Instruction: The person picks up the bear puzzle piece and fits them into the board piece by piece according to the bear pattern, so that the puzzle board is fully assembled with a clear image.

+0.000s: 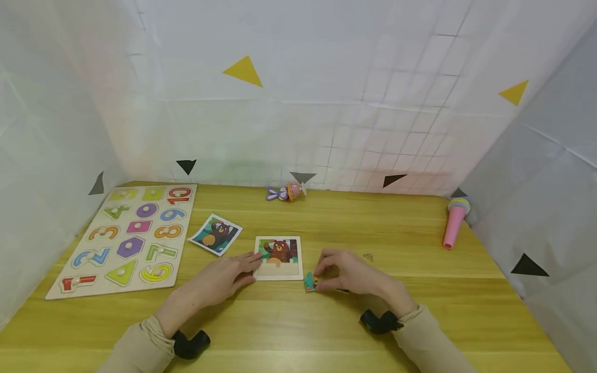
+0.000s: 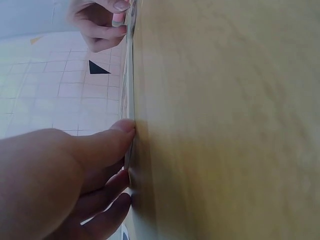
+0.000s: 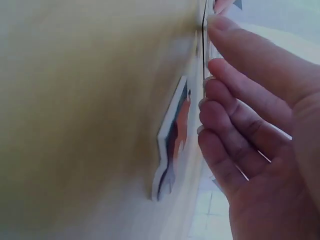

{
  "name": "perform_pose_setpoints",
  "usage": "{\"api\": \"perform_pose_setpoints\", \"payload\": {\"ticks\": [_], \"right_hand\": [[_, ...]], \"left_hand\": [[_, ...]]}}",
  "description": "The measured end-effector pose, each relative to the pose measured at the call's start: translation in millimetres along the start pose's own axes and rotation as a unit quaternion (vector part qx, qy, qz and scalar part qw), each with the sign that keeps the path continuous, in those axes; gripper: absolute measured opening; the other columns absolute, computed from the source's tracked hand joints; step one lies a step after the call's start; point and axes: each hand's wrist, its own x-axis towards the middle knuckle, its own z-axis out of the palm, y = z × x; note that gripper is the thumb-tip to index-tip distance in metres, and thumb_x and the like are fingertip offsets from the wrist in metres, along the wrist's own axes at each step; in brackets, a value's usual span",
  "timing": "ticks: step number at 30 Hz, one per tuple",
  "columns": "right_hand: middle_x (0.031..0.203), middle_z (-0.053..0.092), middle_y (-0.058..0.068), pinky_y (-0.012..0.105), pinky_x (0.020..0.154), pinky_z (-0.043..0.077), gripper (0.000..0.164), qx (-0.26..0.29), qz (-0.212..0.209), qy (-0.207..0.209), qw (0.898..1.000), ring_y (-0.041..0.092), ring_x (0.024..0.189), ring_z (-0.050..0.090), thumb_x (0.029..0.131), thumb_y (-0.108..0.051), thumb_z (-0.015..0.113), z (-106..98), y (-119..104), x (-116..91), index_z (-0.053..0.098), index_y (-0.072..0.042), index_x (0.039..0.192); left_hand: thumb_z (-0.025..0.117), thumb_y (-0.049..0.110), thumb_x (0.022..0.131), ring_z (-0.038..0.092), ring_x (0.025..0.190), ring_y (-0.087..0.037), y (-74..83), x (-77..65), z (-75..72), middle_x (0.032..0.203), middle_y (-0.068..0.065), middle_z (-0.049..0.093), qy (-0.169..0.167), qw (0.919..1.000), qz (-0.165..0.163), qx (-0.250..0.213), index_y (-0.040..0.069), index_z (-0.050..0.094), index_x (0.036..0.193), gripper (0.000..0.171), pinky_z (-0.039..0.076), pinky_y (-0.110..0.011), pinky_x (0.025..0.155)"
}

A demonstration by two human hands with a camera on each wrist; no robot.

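Note:
A square wooden bear puzzle board (image 1: 279, 271) lies mid-table, its upper part filled with a bear picture and its lower strip bare wood. My left hand (image 1: 228, 273) rests at the board's left edge, fingers extended and touching it; the left wrist view shows the thumb (image 2: 117, 137) and fingertips along that edge. Just right of the board, my right hand (image 1: 347, 272) pinches a teal and yellow puzzle piece (image 1: 309, 282) between thumb and index finger. A second puzzle piece (image 3: 172, 140) lies on the table under the right hand, mostly hidden in the head view.
A bear picture card (image 1: 215, 234) lies left of the board. Farther left is a number and shape peg board (image 1: 108, 207). A bunny toy (image 1: 286, 192) lies at the back, a pink toy microphone (image 1: 454, 225) at the right. White sheets (image 1: 298, 129) enclose the table.

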Motion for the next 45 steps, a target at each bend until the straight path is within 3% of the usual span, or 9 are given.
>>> {"api": "perform_pose_setpoints", "payload": {"ticks": [10, 15, 26, 36, 39, 45], "right_hand": [[0.097, 0.063, -0.008, 0.024, 0.083, 0.055, 0.015, 0.018, 0.009, -0.035, 0.999, 0.006, 0.091, 0.062, 0.086, -0.029, 0.08, -14.7, -4.9, 3.5, 0.077, -0.018, 0.096], [0.099, 0.063, -0.008, 0.028, 0.086, 0.055, 0.016, 0.022, 0.028, -0.027, 0.999, 0.008, 0.094, 0.061, 0.088, -0.03, 0.078, -14.9, -12.0, 10.9, 0.076, -0.019, 0.1], [0.099, 0.062, 0.0, 0.03, 0.082, 0.054, 0.019, -0.012, -0.005, 0.017, 1.0, 0.017, 0.092, 0.062, 0.091, -0.027, 0.075, 8.9, -31.0, 53.0, 0.076, -0.012, 0.103], [0.096, 0.061, -0.001, 0.026, 0.081, 0.054, 0.019, -0.025, -0.002, 0.018, 1.0, 0.014, 0.09, 0.063, 0.09, -0.025, 0.077, 25.4, -37.1, 76.8, 0.076, -0.009, 0.101], [0.098, 0.062, -0.001, 0.026, 0.083, 0.054, 0.018, -0.022, 0.002, 0.017, 1.0, 0.013, 0.093, 0.064, 0.09, -0.024, 0.076, 29.4, -36.3, 80.6, 0.076, -0.009, 0.101], [0.098, 0.061, 0.001, 0.024, 0.079, 0.051, 0.016, -0.03, -0.005, 0.028, 0.999, 0.014, 0.089, 0.061, 0.092, -0.023, 0.075, 34.8, -37.4, 84.4, 0.076, -0.009, 0.1]], "left_hand": [[0.06, 0.018, 0.101, 0.049, 0.137, -0.034, 0.6, 1.7, 1.3, 0.15, -0.013, 0.05, 0.007, 1.0, 0.002, 0.002, 0.003, 0.056, 0.141, 0.043, 0.044, -0.05, 0.107], [0.061, 0.018, 0.101, 0.049, 0.137, -0.034, -0.5, 0.9, 1.8, 0.149, -0.013, 0.05, 0.01, 1.0, 0.001, 0.0, 0.003, 0.057, 0.141, 0.043, 0.044, -0.051, 0.107], [0.062, 0.018, 0.1, 0.05, 0.136, -0.034, -2.7, 0.2, 2.1, 0.149, -0.012, 0.051, 0.013, 0.9998, -0.004, -0.012, 0.004, 0.058, 0.14, 0.043, 0.045, -0.052, 0.106], [0.063, 0.02, 0.1, 0.054, 0.131, -0.035, -3.4, 2.2, 1.8, 0.147, -0.013, 0.053, 0.019, 0.9997, 0.0, -0.018, 0.006, 0.061, 0.138, 0.041, 0.048, -0.051, 0.102], [0.063, 0.02, 0.099, 0.059, 0.124, -0.034, -4.7, 2.0, 1.4, 0.145, -0.014, 0.054, 0.02, 0.9996, 0.001, -0.018, 0.007, 0.061, 0.138, 0.041, 0.051, -0.05, 0.099], [0.064, 0.023, 0.099, 0.072, 0.095, -0.029, -6.5, 2.2, 0.5, 0.141, -0.019, 0.056, 0.026, 0.9996, 0.0, -0.014, 0.01, 0.06, 0.14, 0.044, 0.055, -0.048, 0.091]]}}
